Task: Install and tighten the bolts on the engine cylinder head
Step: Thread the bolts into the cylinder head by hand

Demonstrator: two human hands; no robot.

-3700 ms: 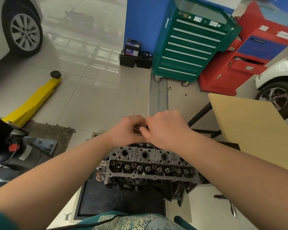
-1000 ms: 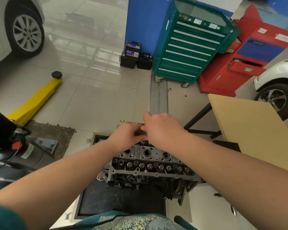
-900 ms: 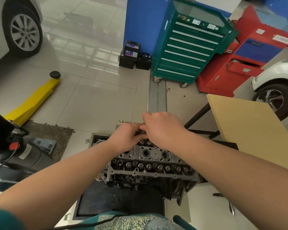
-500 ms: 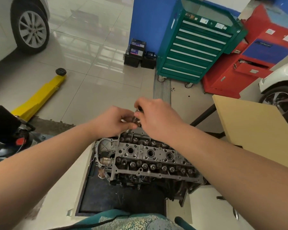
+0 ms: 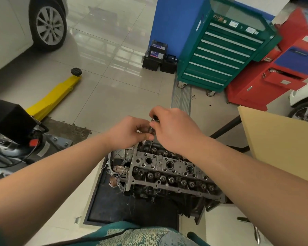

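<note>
Both hands have risen off the far edge of the cylinder head point(image 5: 169, 170), which sits at 6 o'clock from them in the head view. A second ago they were pressed low against that edge; now there is daylight under the knuckles and I can see a long bolt point(image 5: 151, 130) hanging upright between them. Its shiny top shows just at the right thumb, its shank drops toward a hole at the head's far left corner, and I cannot tell whether the tip has entered.

My left hand point(image 5: 127, 133) has its grip narrow, fingertips curled in and pinching the bolt shank. My right hand point(image 5: 173, 129) has thumb and forefinger closed round the bolt's top, holding it from above.

I read this as 1 bolt being lifted and re-aimed, or a fresh one being brought to its hole, so we are early in the job: the rows of holes nearer me look unfilled, and no wrench is in hand. The next move needs the shank kept plumb so the thread starts clean; a tilted start could cross-thread.

At 1 o'clock stands a green tool chest point(image 5: 226, 50), at 3 o'clock a wooden worktop point(image 5: 281, 142), and at 10 o'clock a yellow jack point(image 5: 53, 96) on the floor.
</note>
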